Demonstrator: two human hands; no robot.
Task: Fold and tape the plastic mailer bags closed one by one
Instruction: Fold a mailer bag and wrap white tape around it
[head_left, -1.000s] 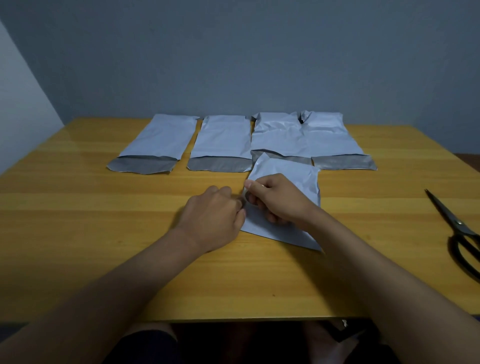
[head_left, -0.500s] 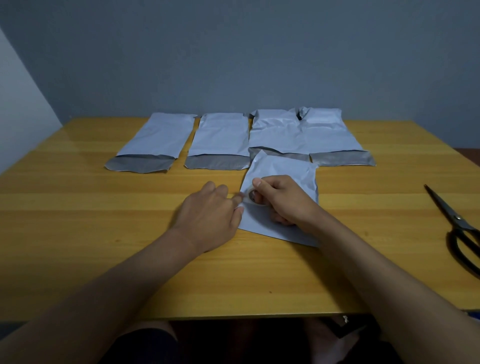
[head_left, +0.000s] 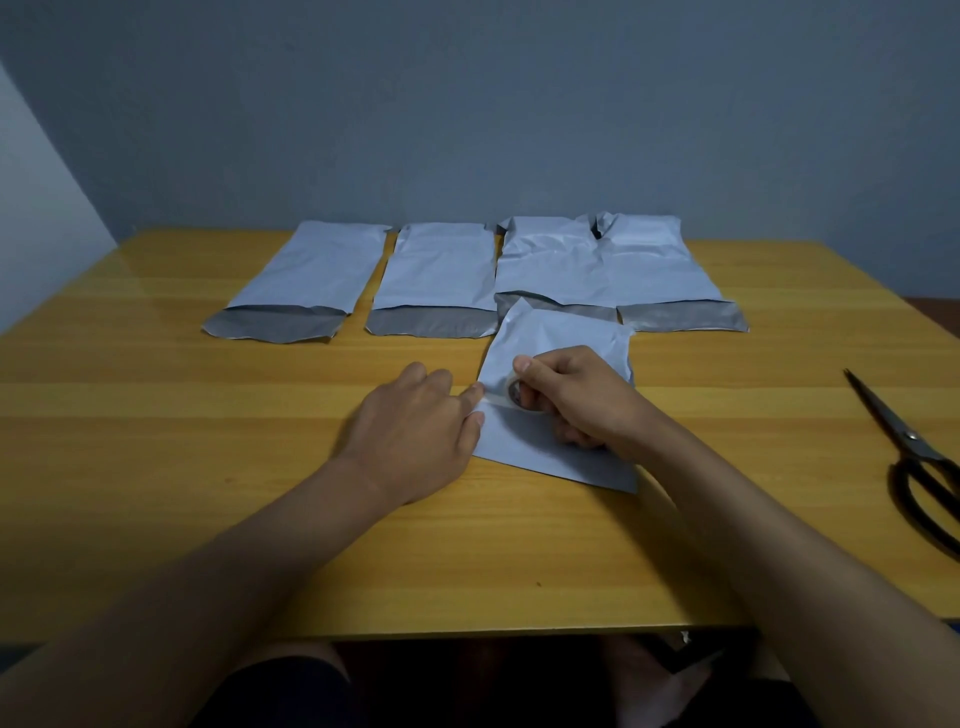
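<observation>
Open bags: 4 unsealed mailers (head_left: 441, 275) in a row at the table's (head_left: 156, 467) far side, grey flaps toward the person.
Left hand (head_left: 415, 436): fingertips pressing the tape end at the folded mailer's (head_left: 550, 452) left edge.
Right hand (head_left: 576, 400): fingers curled round the tape roll (head_left: 515, 391) on that mailer.
Scissors (head_left: 909, 447): far right, untouched.
Risk: a slipping left fingertip could let the strip wrinkle or the fold spring open.

yellow wood table (head_left: 208, 519). four flat bags (head_left: 436, 270) in row at far side. one folded bag (head_left: 545, 457) nearer. black scissors (head_left: 904, 452) at right edge.
</observation>
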